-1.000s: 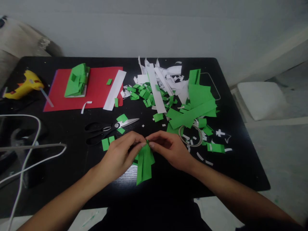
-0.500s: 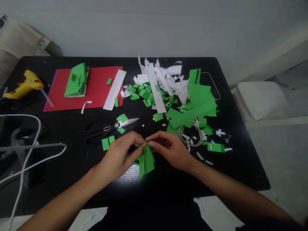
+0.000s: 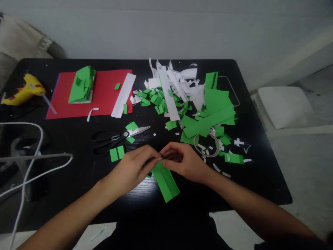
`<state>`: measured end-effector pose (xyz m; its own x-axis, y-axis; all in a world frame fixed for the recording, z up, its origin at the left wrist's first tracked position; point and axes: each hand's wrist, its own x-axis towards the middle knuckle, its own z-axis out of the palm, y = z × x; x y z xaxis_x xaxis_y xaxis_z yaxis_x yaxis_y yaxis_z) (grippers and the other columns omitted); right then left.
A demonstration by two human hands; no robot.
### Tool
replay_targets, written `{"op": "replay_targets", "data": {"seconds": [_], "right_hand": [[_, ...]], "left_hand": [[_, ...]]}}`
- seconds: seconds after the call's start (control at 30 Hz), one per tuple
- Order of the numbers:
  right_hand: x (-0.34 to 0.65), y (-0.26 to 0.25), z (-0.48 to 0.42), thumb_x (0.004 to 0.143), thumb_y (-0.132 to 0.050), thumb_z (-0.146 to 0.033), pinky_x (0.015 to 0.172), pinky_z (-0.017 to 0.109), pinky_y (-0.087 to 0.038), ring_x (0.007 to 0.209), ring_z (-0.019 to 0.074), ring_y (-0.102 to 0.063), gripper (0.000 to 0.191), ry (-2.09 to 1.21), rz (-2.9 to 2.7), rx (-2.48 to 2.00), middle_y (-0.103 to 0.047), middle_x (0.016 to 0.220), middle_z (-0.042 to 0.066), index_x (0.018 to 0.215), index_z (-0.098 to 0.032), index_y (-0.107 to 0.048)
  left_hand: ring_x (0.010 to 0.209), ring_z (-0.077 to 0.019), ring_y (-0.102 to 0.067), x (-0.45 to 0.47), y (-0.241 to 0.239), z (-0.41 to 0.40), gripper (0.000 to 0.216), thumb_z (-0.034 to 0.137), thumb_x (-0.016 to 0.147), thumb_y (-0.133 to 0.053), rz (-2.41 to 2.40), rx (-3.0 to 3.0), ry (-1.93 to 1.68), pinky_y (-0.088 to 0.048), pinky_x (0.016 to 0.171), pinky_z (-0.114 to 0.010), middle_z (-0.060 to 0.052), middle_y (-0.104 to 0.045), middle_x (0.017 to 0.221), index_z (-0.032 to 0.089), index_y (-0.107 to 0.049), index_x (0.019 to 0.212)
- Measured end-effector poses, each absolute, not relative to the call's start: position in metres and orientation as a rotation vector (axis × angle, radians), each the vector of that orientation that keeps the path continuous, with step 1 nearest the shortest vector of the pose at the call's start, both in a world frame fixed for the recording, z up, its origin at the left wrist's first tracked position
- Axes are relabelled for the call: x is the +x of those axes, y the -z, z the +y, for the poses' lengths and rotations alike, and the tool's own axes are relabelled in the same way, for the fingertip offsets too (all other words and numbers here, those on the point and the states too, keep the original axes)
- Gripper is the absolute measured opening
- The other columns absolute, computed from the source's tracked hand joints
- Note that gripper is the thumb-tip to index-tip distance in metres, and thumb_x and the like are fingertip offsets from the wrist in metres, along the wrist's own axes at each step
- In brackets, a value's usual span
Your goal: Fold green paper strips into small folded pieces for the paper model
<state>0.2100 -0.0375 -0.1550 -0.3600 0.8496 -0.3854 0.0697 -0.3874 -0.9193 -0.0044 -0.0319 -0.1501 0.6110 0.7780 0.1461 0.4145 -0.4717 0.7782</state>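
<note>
Both hands meet over the near middle of the black table (image 3: 85, 194). My left hand (image 3: 136, 166) pinches the upper end of a creased green paper strip (image 3: 166, 182) between thumb and fingers. From the other side, my right hand (image 3: 186, 161) is closed on the same end, fingertips touching those of the left. The strip hangs down toward me, its lower end spread and slanting right. The pinched end itself is hidden by the fingers. Beyond my left hand lie black-handled scissors (image 3: 122, 136) and small green paper pieces (image 3: 117, 153).
Green and white paper scraps (image 3: 158, 99) are heaped at the back middle, with larger green sheets (image 3: 217, 104) and a tape roll (image 3: 206, 146) to the right. A red sheet (image 3: 101, 100), a folded green paper bundle (image 3: 82, 85), a yellow glue gun (image 3: 28, 90) and white cables (image 3: 39, 163) occupy the left.
The lower end of the green strip has swung right and toward me and now shows flatter. Both hands stay together, with fingertips slightly shifted.
</note>
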Motion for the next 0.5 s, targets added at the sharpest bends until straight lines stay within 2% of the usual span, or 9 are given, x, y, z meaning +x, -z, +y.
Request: {"op": "replay_targets", "data": {"seconds": [0.3,0.5], "right_hand": [[0.21,0.16,-0.038,0.076,-0.074,-0.015,0.075,0.029,-0.059,0.079,0.0173,-0.075,0.013,-1.68,-1.38,-1.331,-0.076,0.083,0.002,0.088,-0.019,-0.068],[0.213,0.149,-0.037,0.077,-0.074,-0.015,0.063,0.024,-0.055,0.069,0.0145,-0.071,0.013,-1.711,-1.487,-1.317,-0.069,0.075,-0.001,0.082,-0.019,-0.063]], "left_hand": [[0.085,-0.0127,-0.069,-0.004,0.147,-0.031,0.009,0.016,0.103,-0.056,0.952,2.103,-0.562,-0.053,0.075,-0.023,-0.002,-0.069,0.096,0.019,-0.064,0.106],[0.083,-0.0126,-0.069,-0.003,0.146,-0.029,0.007,0.016,0.102,-0.059,0.99,2.087,-0.561,-0.053,0.074,-0.023,-0.001,-0.07,0.093,0.018,-0.066,0.102]]}}
